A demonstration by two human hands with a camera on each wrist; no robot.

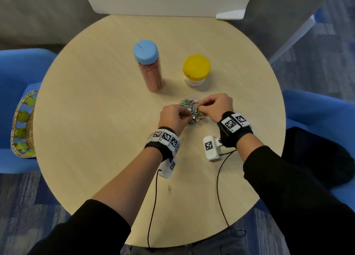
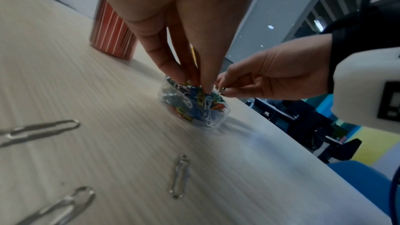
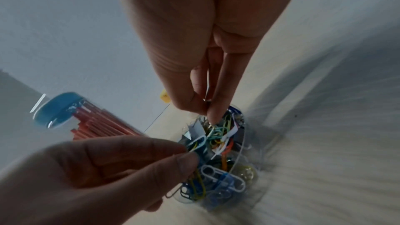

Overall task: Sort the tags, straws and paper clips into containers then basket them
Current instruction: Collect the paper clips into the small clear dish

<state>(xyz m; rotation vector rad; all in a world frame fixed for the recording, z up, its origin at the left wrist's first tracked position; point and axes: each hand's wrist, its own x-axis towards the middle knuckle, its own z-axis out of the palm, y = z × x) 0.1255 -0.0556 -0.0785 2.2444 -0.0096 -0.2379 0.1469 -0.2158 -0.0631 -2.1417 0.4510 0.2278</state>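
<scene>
Basket (image 1: 24, 124): far to the left of the clear tub, on a blue chair past the edge of the bench (image 1: 96, 139). It has green leaves inside.
Straw jar (image 1: 149, 68): behind the clear tub and to its left. It stands up, has a blue lid and is full of red straws.
Left hand (image 1: 172, 118): at the left side of the clear tub. Its thumb and fingertips (image 3: 186, 160) pinch some colored clips from the pile.
Loose clips: 1 silver clip (image 1: 169, 189) lies on the bench in front of the clear tub, near the person. The left wrist view shows 3 (image 2: 179, 175) there.
Clear tub (image 2: 194, 109): sits on the bench between both hands. It is heaped with colored paper clips (image 3: 218, 177) and a few small white tags.
Yellow jar (image 1: 196, 70): behind the clear tub, a bit to its right, lid on.
Right hand (image 1: 217, 105): at the right side of the clear tub. Its fingertips (image 3: 214, 115) pinch something small and shiny above the pile. I cannot tell what.
</scene>
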